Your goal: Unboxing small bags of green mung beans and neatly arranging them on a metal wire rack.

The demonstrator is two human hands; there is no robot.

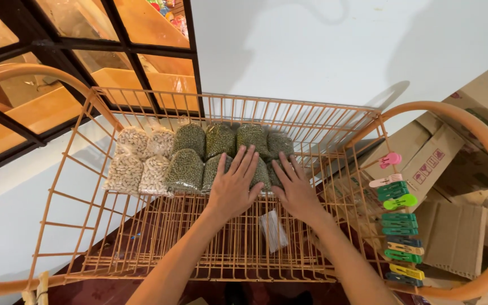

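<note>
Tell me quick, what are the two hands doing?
Left hand: open, flat on the green bean bags, holding nothing.
Right hand: open, flat on the same bags in the wire basket, holding nothing.

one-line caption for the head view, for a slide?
Both hands, left hand and right hand, press flat on green bean packets in an orange wire basket.

I see small clear bags of green beans [221, 152] lying flat in two neat rows at the back of the orange wire basket [86, 186], touching each other.
</note>
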